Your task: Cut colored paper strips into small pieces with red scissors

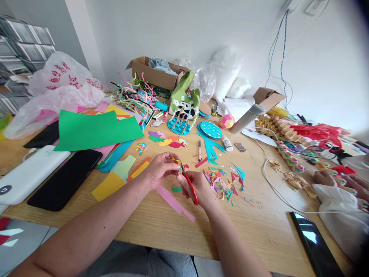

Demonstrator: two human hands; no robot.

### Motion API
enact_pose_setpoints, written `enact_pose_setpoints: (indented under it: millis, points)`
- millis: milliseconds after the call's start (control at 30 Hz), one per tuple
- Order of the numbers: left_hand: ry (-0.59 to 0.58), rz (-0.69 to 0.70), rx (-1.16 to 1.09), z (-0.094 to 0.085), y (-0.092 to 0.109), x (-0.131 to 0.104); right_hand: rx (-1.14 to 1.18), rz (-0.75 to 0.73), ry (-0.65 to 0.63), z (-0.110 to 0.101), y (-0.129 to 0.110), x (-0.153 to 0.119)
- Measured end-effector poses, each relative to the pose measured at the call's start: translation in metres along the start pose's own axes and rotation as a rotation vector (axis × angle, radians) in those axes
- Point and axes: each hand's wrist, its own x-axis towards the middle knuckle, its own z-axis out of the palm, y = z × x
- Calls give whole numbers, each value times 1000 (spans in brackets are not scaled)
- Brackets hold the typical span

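Note:
My left hand [161,168] pinches a small yellow piece of paper [174,160] between thumb and fingertips. In my right hand [199,189] are red-handled scissors [190,183], their blades pointing up and away beside the yellow piece. Whether the blades touch the paper I cannot tell. Beyond my hands lie several paper fish [165,142] in different colours and a small heap of tiny paper bits [141,148]. Coloured paper scraps [221,181] are scattered right of my right hand. A pink paper strip [173,200] lies below my hands.
Green paper [98,131], a black phone [65,180] and a white power bank [31,175] are at left. Further back stand a green panda bag [184,100], a cardboard box [158,73] and a grey bottle [248,119]. Another person's hands [325,179] are at far right, near a phone [315,244].

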Motion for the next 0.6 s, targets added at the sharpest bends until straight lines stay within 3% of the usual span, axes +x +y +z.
enact_pose_setpoints:
  millis: [600]
  points:
    - [14,28,33,1,1,0,0,3,-18,0,0,1]
